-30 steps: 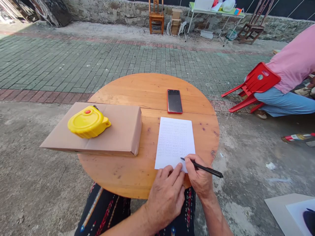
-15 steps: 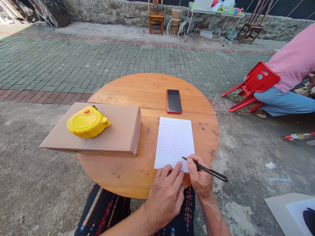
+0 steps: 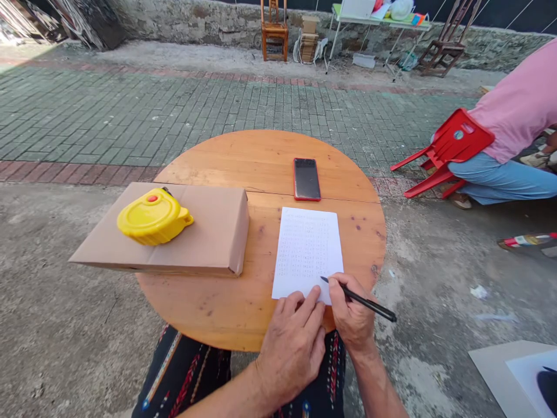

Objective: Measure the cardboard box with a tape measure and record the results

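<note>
A white sheet of paper [image 3: 308, 244] with rows of small handwriting lies on the round wooden table [image 3: 209, 307]. Between the thumb and fingers of my right hand [image 3: 354, 316] is a black pen [image 3: 368, 302], its tip at the paper just under the lowest rows. My left hand [image 3: 296, 339] rests with its fingers stretched over the paper's lower edge, palm down, holding nothing. Beyond the sheet lies a phone [image 3: 307, 179] with a red edge, screen up. To the left, a yellow tape measure [image 3: 152, 216] sits on a closed cardboard box [image 3: 213, 226].
The box overhangs the table's left edge. At right, a person in a pink top [image 3: 513, 110] sits on a red plastic chair [image 3: 461, 139]. A bottle [image 3: 528, 240] lies on the ground. Along the far wall stand a wooden chair [image 3: 274, 35] and a folding table [image 3: 383, 22].
The pen's rear end has shifted slightly left and its tip has moved a little on the paper. My left hand keeps its place.
</note>
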Demonstrator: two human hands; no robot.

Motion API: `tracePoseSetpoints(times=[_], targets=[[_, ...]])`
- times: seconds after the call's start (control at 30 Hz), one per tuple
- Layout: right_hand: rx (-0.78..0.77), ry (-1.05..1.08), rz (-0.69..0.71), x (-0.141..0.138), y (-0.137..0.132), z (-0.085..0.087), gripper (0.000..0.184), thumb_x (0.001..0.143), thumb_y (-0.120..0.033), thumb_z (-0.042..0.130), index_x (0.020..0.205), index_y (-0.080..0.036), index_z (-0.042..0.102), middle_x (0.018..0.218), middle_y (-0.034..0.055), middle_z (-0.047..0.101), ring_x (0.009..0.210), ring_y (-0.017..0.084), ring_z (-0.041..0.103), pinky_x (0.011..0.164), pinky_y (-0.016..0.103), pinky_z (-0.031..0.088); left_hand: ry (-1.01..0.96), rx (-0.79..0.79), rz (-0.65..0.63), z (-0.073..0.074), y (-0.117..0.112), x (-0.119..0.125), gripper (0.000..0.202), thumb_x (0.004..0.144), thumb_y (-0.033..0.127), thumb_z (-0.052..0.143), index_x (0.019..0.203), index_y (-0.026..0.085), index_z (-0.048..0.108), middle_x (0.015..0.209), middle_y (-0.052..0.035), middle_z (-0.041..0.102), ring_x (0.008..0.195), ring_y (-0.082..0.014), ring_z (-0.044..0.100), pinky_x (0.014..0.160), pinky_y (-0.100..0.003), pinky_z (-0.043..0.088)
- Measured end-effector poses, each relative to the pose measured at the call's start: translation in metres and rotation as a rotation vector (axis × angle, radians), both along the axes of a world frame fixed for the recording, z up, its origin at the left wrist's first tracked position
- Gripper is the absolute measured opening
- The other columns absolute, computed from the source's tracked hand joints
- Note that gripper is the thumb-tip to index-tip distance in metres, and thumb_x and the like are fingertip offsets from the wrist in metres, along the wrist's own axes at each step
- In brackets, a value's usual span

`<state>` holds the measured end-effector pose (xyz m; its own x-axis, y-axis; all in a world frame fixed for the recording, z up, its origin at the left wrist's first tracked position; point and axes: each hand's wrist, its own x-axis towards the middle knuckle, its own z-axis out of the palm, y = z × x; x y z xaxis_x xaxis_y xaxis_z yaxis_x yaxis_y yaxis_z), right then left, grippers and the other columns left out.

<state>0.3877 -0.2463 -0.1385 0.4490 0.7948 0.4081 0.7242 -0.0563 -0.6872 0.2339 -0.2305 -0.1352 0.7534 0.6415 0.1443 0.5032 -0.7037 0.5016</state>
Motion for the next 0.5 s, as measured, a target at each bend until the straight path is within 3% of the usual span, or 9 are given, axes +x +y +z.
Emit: tracePoseSetpoints(times=[0.5], targets=[[0.019,-0.016,0.011,0.0004,0.001,-0.0005,0.018,0.096,-0.023,0.052,0.081,-0.02,0.061,0.066,-0.0027,0.065,0.055,0.012,0.06,0.056,0.022,0.049,-0.01,0.009,0.002,-0.0001,0.0005,0.0007,0.038,0.092,0.018,0.049,0.128,0.016,0.06,0.146,-0.0054,0.056,0.11,-0.0289,0.051,0.094,-0.048,0.049]])
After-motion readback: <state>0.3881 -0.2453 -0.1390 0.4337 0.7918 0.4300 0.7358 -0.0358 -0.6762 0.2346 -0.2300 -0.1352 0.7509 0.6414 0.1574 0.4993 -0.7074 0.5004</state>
